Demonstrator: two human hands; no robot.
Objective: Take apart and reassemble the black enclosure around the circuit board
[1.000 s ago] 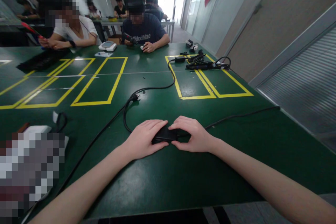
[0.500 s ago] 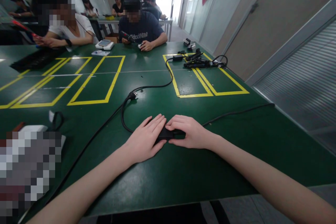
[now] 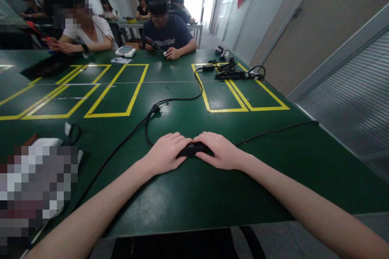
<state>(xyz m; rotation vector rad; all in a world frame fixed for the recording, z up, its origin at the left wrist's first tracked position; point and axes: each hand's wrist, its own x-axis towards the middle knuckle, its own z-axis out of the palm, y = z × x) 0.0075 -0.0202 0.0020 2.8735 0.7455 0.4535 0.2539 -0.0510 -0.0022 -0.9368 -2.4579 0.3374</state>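
Observation:
A black power adapter [image 3: 191, 150] lies on the green table [image 3: 170, 206] in front of me, partly covered by both hands. My left hand [image 3: 166, 151] is closed around its left end, thumb along the near side. Around the right end, my right hand [image 3: 219, 150] is closed too, thumb low and fingers over the top. A black cord [image 3: 146, 131] loops out from the left hand towards a plug [image 3: 156, 108] resting on the table. Another thin cable [image 3: 273, 130] runs off to the right from behind my right hand.
A pile of black adapters and cables [image 3: 240, 72] lies at the far right, over yellow tape outlines [image 3: 227, 110]. A pixelated object [image 3: 39, 178] is at the left edge. Two people sit across the table, one with a dark handheld tool [image 3: 152, 43].
My left hand has shifted from lying over the adapter with fingers extended to gripping its left end, exposing more of the adapter. The right fingers now reach further over it. The view has shifted slightly.

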